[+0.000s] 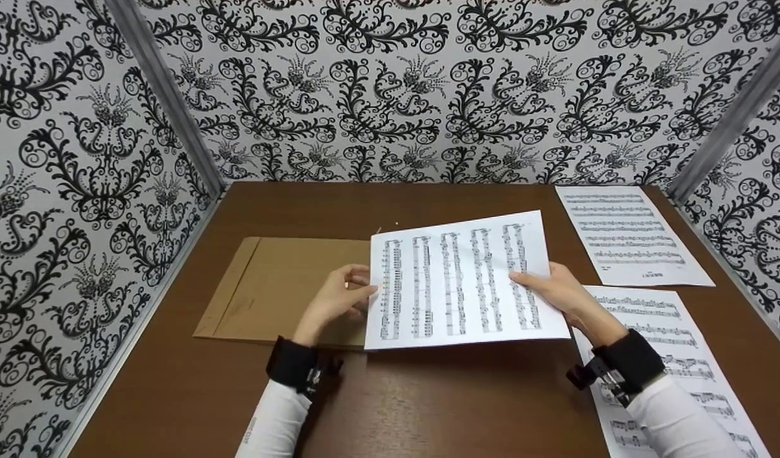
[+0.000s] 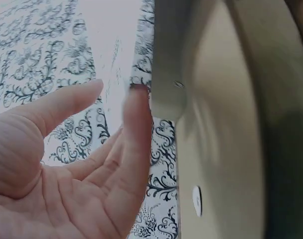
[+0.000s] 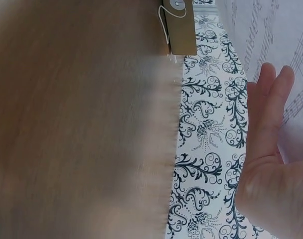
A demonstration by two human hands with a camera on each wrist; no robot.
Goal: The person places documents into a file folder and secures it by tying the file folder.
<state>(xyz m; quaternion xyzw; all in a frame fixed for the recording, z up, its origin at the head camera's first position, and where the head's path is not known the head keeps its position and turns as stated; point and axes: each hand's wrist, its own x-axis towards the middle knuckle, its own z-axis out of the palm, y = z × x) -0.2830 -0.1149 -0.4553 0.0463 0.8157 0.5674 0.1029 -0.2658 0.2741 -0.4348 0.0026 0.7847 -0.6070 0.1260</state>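
In the head view a sheet of music [image 1: 431,286] is held up sideways over the middle of the table. My right hand [image 1: 558,296] pinches its right side, thumb on the printed face and fingers behind. At the opposite edge is my left hand [image 1: 339,296], thumb tip right at the paper. The left wrist view shows that hand's thumb and fingers [image 2: 136,124] spread apart. Below the left hand lies a brown kraft envelope [image 1: 275,286], partly hidden by the sheet. A white button [image 2: 197,200] shows on it, and a string [image 3: 164,27] hangs from its end.
Another music sheet [image 1: 644,242] lies at the back right of the brown table [image 1: 390,407]. A further sheet [image 1: 670,343] lies closer, partly under my right forearm. Patterned walls [image 1: 403,95] stand behind the table and along both sides.
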